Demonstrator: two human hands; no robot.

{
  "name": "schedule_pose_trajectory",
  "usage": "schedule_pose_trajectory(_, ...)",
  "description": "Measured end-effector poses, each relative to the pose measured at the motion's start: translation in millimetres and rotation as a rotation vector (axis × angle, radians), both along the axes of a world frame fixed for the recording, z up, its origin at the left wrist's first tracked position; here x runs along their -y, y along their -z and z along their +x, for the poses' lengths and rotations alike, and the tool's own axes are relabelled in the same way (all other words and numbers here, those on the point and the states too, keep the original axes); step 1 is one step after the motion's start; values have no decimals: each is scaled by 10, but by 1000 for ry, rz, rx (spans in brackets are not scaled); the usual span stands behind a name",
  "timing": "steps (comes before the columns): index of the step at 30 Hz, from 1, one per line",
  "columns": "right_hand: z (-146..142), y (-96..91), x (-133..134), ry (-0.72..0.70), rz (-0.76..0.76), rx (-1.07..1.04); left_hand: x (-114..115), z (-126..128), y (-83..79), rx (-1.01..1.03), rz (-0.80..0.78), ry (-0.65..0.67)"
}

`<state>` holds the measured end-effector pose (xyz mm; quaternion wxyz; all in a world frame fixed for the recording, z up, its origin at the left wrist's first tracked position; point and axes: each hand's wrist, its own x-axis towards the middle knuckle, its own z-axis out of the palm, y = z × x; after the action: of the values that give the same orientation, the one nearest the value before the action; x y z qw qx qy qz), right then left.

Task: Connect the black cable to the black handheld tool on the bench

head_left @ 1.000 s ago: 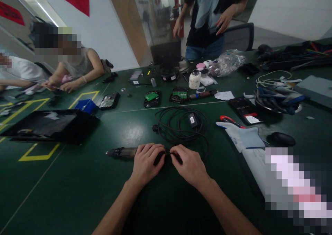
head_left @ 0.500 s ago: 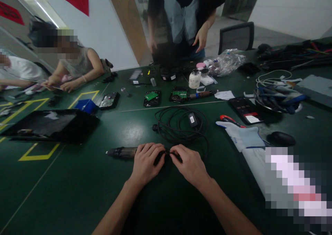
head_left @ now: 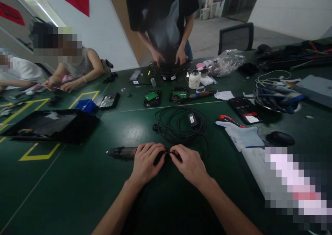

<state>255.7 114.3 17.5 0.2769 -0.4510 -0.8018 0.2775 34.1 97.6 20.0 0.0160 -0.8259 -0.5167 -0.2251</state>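
My left hand (head_left: 148, 159) is wrapped over the rear part of an electric screwdriver (head_left: 124, 152), which lies on the green table with its tip to the left. Close beside it, my right hand (head_left: 188, 161) pinches the dark cable end at the tool's rear; the fingers of both hands nearly meet there. Whether the plug is seated in the tool I cannot tell, as fingers hide much of it. Behind my hands lies a coiled black cable (head_left: 178, 138) with a small black adapter box (head_left: 193, 119).
Hard drives, one with a green board (head_left: 152, 96), stand beyond the cable near a second screwdriver (head_left: 203, 94). A black tray (head_left: 52, 124) is at left. A glove (head_left: 242, 134), phone (head_left: 243, 108) and mouse (head_left: 280, 138) lie right. A person (head_left: 166, 27) stands opposite.
My hands and the screwdriver have stayed in place. Across the table the standing person has shifted left, leaned in and brought both hands down to a dark object.
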Motion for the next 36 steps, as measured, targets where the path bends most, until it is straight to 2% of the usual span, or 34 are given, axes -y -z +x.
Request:
schedule_pose_trajectory(17,-7,0,3,7,0,19,-20,-50,72,-8,18,25)
schedule_pose_trajectory(25,-15,-67,27,58,177,-14,-79,-134,58,-26,15,14)
schedule_pose_trajectory(28,2,-108,41,110,210,-80,-164,-357,35,-57,5,-68)
schedule_pose_trajectory(31,18,-110,44,147,202,-127,-243,-749,57,-70,-3,-208)
schedule_pose_trajectory(36,18,-65,35,151,156,-147,-230,-1543,163,-105,-14,-584)
